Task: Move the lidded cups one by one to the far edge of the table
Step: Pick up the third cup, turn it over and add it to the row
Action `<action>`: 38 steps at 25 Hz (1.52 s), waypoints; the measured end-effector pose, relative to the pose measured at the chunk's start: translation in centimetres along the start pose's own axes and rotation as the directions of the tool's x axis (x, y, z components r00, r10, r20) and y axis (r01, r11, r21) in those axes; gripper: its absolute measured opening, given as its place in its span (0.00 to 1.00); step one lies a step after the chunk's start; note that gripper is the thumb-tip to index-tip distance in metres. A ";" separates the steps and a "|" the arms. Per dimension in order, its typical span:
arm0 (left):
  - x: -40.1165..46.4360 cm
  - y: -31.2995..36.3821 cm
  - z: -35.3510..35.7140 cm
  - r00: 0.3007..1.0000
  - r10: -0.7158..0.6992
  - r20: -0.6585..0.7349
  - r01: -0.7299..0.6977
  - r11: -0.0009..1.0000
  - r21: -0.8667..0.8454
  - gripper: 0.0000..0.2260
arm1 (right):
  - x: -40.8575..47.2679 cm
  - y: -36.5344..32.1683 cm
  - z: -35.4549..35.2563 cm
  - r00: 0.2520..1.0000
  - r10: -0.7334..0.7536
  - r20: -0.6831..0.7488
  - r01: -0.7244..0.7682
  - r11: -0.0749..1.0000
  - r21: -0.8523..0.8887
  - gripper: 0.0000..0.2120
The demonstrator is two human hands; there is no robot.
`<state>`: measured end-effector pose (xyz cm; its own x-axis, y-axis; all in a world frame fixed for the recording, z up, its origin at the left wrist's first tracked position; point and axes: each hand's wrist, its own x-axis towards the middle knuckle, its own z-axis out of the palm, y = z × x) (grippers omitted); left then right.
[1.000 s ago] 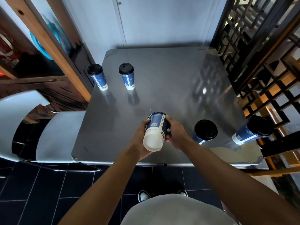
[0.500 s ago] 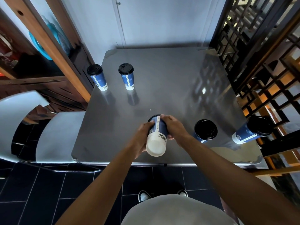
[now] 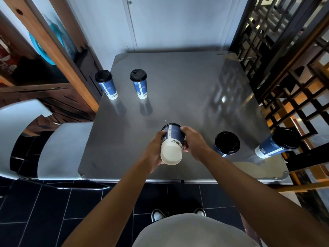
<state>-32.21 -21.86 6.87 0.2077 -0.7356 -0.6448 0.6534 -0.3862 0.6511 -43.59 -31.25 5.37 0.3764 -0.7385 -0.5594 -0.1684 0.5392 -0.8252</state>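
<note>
Tall blue paper cup w/ cream-white base is sitting at centre of frame, tipped so its base is facing the camera and its top end is pointing away, above the near part of the grey brushed-metal square table. Left hand is curling round cup's left side near the base; right hand is wrapping fingers over its right side and upper rim. Both are gripping it.

Just right of the right hand, a blue cup w/ black plastic lid is standing near the table's near edge. Further right, at right-centre of frame, another black-lidded blue cup is standing by the table's right corner. Upper left, two more black-lidded blue cups are standing side by side, apart: one on the table's left edge, one just right of it. A pale grey curved chair is sitting at lower left, beside the table.
</note>
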 end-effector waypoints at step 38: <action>34.2 16.4 2.4 0.890 0.455 0.026 -0.325 0.595 0.735 0.23 | 34.4 -11.8 -1.4 0.928 -0.348 0.131 0.360 0.755 -0.548 0.31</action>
<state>-16.16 -54.67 -3.57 0.4635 -0.8447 -0.2675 -0.2140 -0.3997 0.8913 -29.96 -63.59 -4.25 0.5275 -0.8200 -0.2223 -0.4910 -0.0807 -0.8674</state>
